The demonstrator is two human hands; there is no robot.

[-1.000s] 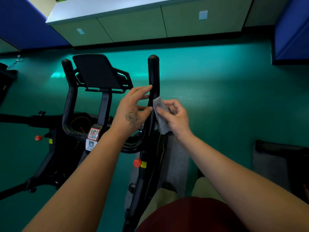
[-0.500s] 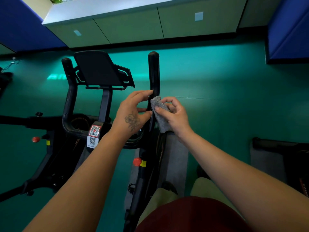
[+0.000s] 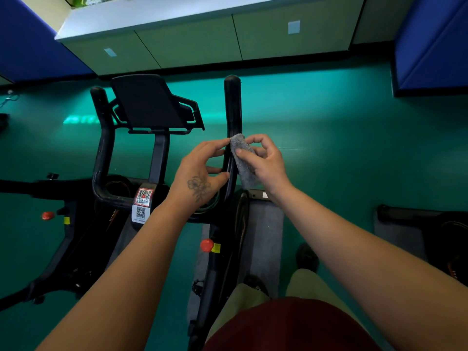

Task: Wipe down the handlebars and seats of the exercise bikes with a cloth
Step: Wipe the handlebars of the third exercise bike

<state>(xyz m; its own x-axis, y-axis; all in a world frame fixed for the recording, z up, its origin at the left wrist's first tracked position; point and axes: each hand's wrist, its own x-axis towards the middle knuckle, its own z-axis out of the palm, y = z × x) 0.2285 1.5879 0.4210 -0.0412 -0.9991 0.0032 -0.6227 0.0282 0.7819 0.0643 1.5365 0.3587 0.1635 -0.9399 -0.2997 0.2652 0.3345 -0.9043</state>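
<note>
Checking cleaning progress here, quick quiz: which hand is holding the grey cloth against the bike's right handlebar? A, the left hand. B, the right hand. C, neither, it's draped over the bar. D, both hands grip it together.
B: the right hand pinches the grey cloth against the right handlebar, while the left hand touches the bar beside it.

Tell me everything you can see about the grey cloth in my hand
The grey cloth looks fuzzy, like microfibre or felt, and is bunched into a narrow folded strip. It lies along the right handlebar of the black bike, about midway up the bar, with its lower end hanging loose. The right hand pinches it with thumb and fingers against the bar, while the left hand's fingertip meets its top edge from the other side.
</note>
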